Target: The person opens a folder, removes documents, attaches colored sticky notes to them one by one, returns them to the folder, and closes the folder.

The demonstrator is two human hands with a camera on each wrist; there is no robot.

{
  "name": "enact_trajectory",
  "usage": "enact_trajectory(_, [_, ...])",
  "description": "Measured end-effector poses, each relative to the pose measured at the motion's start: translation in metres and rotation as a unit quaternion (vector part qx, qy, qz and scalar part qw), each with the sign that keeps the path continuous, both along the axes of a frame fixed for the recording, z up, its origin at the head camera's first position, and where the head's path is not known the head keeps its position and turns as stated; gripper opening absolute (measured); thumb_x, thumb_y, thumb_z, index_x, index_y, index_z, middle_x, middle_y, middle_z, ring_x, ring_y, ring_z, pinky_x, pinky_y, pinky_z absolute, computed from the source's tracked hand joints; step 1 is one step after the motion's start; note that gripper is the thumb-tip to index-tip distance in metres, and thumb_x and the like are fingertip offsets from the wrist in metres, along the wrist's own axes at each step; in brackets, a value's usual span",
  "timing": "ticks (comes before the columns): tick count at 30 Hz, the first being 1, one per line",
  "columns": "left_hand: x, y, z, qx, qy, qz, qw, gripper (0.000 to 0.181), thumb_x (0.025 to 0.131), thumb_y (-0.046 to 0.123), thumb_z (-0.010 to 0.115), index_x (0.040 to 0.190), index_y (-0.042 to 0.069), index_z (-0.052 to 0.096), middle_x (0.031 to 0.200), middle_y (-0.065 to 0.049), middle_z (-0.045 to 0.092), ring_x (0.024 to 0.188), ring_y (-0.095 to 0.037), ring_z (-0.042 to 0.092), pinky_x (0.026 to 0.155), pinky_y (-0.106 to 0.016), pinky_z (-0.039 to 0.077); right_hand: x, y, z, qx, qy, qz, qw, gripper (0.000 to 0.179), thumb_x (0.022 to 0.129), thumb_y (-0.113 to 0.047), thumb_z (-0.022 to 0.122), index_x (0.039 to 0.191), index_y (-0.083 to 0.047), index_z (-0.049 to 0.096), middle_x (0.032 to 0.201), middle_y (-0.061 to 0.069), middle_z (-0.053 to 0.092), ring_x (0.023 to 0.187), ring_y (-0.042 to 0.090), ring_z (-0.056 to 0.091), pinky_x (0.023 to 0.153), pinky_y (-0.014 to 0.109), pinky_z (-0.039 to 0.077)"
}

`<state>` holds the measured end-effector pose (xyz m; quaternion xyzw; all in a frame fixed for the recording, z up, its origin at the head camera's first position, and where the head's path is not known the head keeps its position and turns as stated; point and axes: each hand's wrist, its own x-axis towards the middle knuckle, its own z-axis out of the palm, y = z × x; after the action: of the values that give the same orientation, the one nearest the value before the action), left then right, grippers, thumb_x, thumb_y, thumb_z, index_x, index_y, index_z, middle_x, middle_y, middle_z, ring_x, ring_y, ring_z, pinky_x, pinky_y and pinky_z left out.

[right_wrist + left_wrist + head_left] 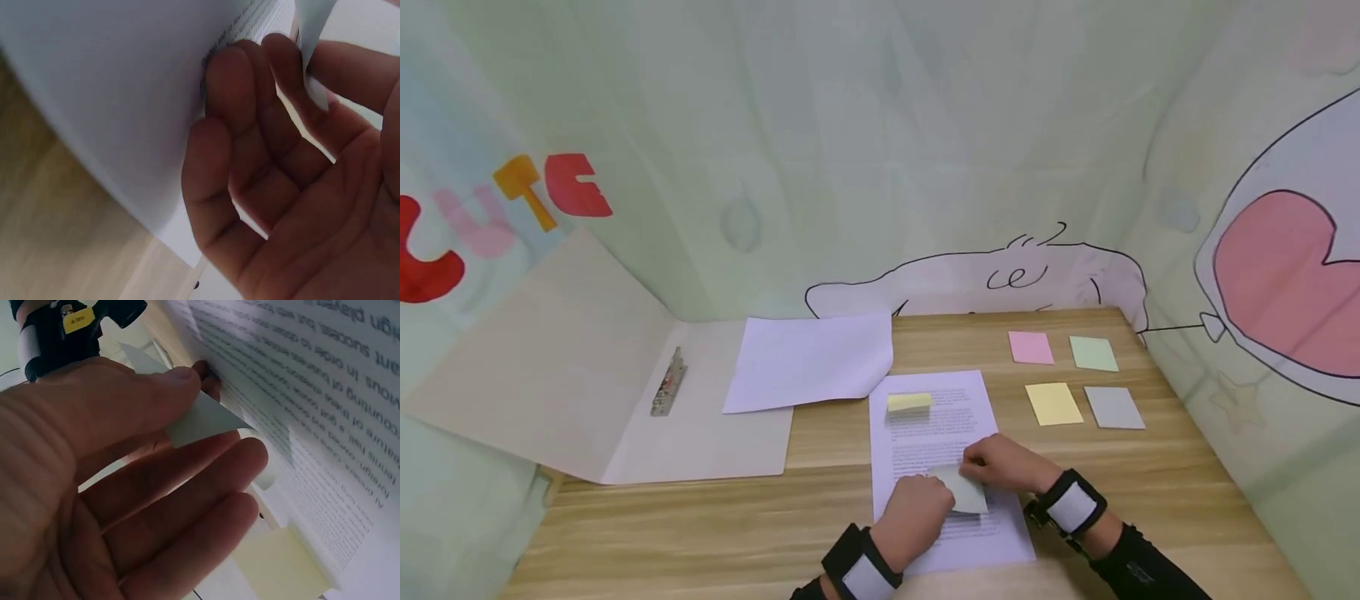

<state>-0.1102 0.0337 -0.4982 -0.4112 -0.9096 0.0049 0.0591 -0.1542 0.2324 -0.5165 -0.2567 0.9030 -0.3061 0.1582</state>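
Note:
Over a printed sheet [925, 433], both hands hold a pale grey-green sticky note [962, 492] by its edges. My left hand [921, 512] pinches one side of the note [209, 419] between thumb and forefinger, its other fingers loosely bent beside the print. On the other side my right hand [1007, 462] grips the note [315, 37] between thumb and index finger, and its remaining fingertips [228, 81] are right at the sheet. Higher on the page is a yellow sticky note [909, 402], its lower part lifted from the paper.
Sticky pads stand at the right: pink [1031, 347], green [1093, 353], yellow [1054, 404] and grey-blue [1115, 407]. At the left lies an opened folder [722, 454] with a metal clip [668, 383]. A white sheet [812, 362] overlaps the folder's right side.

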Motion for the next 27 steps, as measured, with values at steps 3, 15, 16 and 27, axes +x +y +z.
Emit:
enact_trajectory(3, [0.000,0.004,-0.006,-0.012,0.021,0.006,0.9997,0.014,0.078,0.017,0.071,0.066,0.022,0.068,0.057,0.005,0.055,0.054,-0.009,0.055,0.043,-0.026,0.042,0.001,-0.001,-0.001,0.012,0.012,-0.007,0.9998,0.027,0.091,-0.015,0.062,0.065,-0.015,0.056,0.058,-0.013,0.040,0.051,0.000,0.038,0.048,0.018,0.031])
enact_trajectory(15, [0.001,0.012,-0.011,-0.046,0.016,0.014,0.9987,0.012,0.079,0.019,0.070,0.068,0.022,0.070,0.059,0.005,0.056,0.055,-0.009,0.055,0.045,-0.027,0.044,0.004,-0.013,-0.003,0.096,0.084,-0.051,0.9905,0.034,0.084,-0.023,0.069,0.055,-0.018,0.051,0.052,-0.014,0.034,0.048,0.002,0.032,0.045,0.020,0.026])
enact_trajectory(16, [0.001,0.012,-0.011,-0.046,0.015,0.013,0.9987,0.012,0.079,0.020,0.070,0.067,0.022,0.070,0.059,0.005,0.056,0.055,-0.009,0.055,0.045,-0.027,0.044,0.004,-0.014,-0.003,0.103,0.090,-0.056,0.9890,0.035,0.083,-0.024,0.070,0.054,-0.018,0.050,0.052,-0.014,0.034,0.048,0.003,0.032,0.045,0.021,0.025])
enact_trajectory(27, [0.004,0.013,-0.010,-0.051,0.014,0.003,0.9986,0.016,0.075,0.026,0.075,0.064,0.019,0.067,0.058,0.005,0.055,0.053,-0.009,0.054,0.044,-0.026,0.043,0.007,-0.027,-0.006,0.168,0.135,-0.101,0.9713,0.034,0.078,-0.031,0.074,0.057,-0.016,0.053,0.051,-0.009,0.032,0.049,0.009,0.031,0.046,0.025,0.024])
